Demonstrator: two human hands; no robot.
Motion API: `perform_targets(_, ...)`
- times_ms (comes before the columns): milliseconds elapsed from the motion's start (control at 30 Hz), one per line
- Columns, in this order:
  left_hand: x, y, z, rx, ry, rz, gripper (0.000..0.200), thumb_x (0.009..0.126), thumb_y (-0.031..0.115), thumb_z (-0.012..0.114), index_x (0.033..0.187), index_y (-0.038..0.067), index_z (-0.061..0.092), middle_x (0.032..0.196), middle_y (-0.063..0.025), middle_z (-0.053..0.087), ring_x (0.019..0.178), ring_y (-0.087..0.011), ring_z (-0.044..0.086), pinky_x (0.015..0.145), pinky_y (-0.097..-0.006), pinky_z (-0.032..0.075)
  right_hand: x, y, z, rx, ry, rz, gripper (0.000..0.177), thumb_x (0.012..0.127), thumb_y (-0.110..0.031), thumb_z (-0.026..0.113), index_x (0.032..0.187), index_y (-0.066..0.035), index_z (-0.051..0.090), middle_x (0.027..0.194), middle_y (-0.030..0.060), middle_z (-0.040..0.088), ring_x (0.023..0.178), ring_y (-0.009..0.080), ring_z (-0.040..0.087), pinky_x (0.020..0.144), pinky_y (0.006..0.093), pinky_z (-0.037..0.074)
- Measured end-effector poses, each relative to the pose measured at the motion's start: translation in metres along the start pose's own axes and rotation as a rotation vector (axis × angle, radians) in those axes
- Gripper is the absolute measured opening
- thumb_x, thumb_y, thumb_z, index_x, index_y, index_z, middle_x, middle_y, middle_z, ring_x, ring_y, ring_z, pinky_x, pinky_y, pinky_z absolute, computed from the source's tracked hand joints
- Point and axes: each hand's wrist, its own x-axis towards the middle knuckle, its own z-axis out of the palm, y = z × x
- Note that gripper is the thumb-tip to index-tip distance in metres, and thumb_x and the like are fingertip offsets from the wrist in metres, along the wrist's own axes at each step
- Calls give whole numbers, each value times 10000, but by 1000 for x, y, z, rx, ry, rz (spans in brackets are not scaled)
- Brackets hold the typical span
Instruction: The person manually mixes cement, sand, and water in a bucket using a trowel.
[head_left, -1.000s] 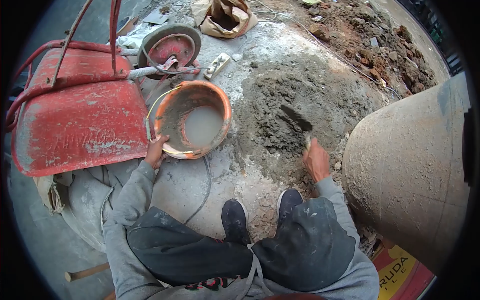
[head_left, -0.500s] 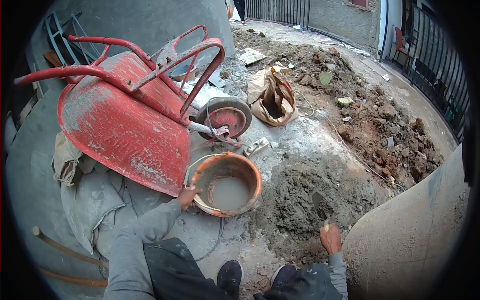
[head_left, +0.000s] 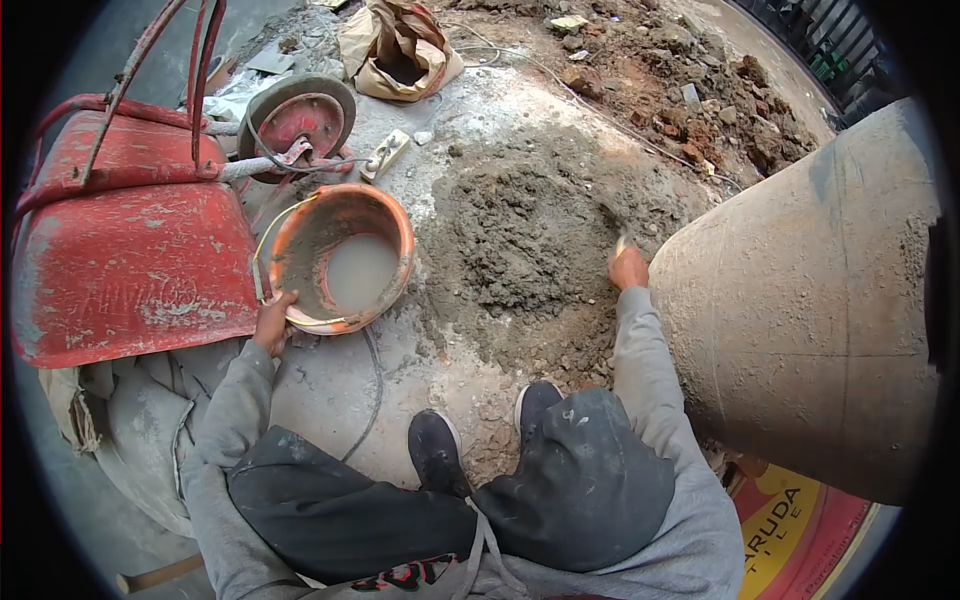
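Observation:
My left hand is closed on the near left rim of an orange bucket, which has cloudy grey water in it. The bucket stands on the ground, its handle lowered to the left side. To the right, my right hand grips the light handle of a trowel. The trowel's blade lies against the wet grey mortar at the pile's right side and is hard to make out.
A red wheelbarrow lies tipped at the left. Behind the bucket are a power strip and an open paper bag. A big concrete cylinder stands close on the right. Dug soil lies farther back.
The view has tilted down and shifted right. My right hand has carried the trowel from the near side of the mortar to its right edge. My left hand still holds the bucket.

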Motion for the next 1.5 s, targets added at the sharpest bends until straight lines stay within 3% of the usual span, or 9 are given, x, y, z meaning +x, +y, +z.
perform_targets(267, -7, 6, 8, -30, 57, -20, 255, 942, 226, 590, 1146, 80, 540, 1011, -70, 667, 871, -170, 685, 743, -290, 595, -49, -36, -21, 460, 219, 133, 414, 854, -292, 605, 1022, 76, 520, 979, 317, 656, 963, 457, 636, 828, 514, 498)
perform_targets(367, -4, 12, 12, -38, 22, 7, 224, 913, 172, 588, 1114, 83, 545, 1010, -68, 661, 899, -173, 680, 777, -304, 590, -38, -22, -18, 506, -342, 349, 307, 839, -242, 624, 880, 38, 507, 771, 193, 654, 546, 326, 642, 571, 428, 537)
perform_targets(733, -11, 61, 83, 80, 88, 296, 155, 756, 71, 638, 874, -24, 611, 776, -66, 606, 673, -163, 588, 601, -310, 460, -130, -171, -127, 703, -491, -282, 316, 861, -266, 651, 1052, -14, 627, 688, 32, 563, 527, 112, 502, 478, 292, 392)
perform_targets(867, -47, 90, 128, 97, -17, 441, 190, 753, 61, 606, 897, -62, 617, 792, -80, 628, 682, -164, 599, 610, -309, 474, -122, -229, -118, 478, -533, -726, 398, 835, -330, 689, 961, 42, 619, 791, 272, 625, 755, 415, 627, 673, 456, 483)
perform_targets(1033, -57, 96, 152, 215, 40, 445, 199, 755, 79, 616, 875, -78, 639, 764, -109, 660, 650, -183, 615, 588, -337, 481, -103, -265, -58, 73, -535, -874, 260, 810, -232, 655, 905, 10, 657, 716, 229, 640, 770, 414, 664, 656, 484, 523)
perform_targets(1100, -61, 92, 163, 390, 72, 474, 226, 764, 126, 617, 843, -83, 651, 732, -196, 671, 672, -246, 652, 626, -383, 488, -96, -267, -53, -426, -356, -1600, 305, 835, -239, 596, 927, 50, 625, 799, 272, 648, 791, 403, 644, 680, 479, 520)
perform_targets(1200, -88, 100, 183, 590, 90, 570, 252, 750, 141, 599, 845, -88, 641, 733, -270, 640, 680, -363, 660, 639, -426, 492, -96, -267, -37, -345, -465, -1534, 312, 836, -242, 591, 933, 52, 631, 837, 282, 661, 842, 406, 655, 685, 476, 519)
perform_targets(1333, -71, 95, 176, 577, 118, 597, 239, 738, 140, 589, 819, -81, 627, 727, -300, 617, 680, -438, 635, 632, -468, 490, -131, -234, -38, 355, -470, -799, 241, 808, -187, 632, 922, 25, 648, 761, 259, 654, 776, 375, 684, 692, 466, 529)
perform_targets(1500, -46, 94, 153, 469, 216, 500, 243, 724, 135, 640, 838, -80, 640, 749, -218, 668, 670, -317, 669, 619, -430, 498, -150, -194, -95, 578, -491, -509, 342, 845, -243, 626, 1043, 36, 631, 857, 220, 659, 763, 358, 649, 694, 443, 508)
